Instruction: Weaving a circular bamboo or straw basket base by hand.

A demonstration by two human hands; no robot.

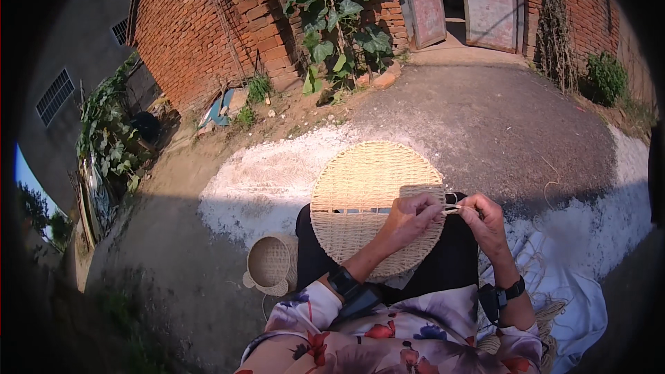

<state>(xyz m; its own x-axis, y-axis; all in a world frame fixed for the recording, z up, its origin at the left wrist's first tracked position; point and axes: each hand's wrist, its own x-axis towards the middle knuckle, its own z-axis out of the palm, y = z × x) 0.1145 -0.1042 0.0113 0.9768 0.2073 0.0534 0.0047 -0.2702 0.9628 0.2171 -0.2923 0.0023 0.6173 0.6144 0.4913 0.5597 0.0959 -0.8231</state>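
Head view: see round woven disc (367,166) lying across lap, over dark trousers (458,256), pale straw-coloured, w/ narrow slit crossed by short slats left of centre. Over right part of disc, note left hand (409,218), fingers pinched narrow on thin pale cord (451,206) by disc's right edge; can't tell if palm presses on weave. Just right of edge, note right hand (485,221), fingers likewise pinched on cord, w/ short doubled length btwn both hands. Wearing floral top (305,357) & dark wristbands (341,280). To left, just beside leg, find small round basket (292,256) on ground (485,118), w/ rounded tabs at near rim. To right, near, find white cloth (578,312) w/ bundled cord (552,318) partly hidden by right forearm; farther off, loose strand (552,173) on ground. At far side, see brick bldg (208,28) w/ faded double doors (490,10) standing open, plus tall leafy plant (339,21) close to wall. Far left, see grey bldg (97,7) w/ barred windows.
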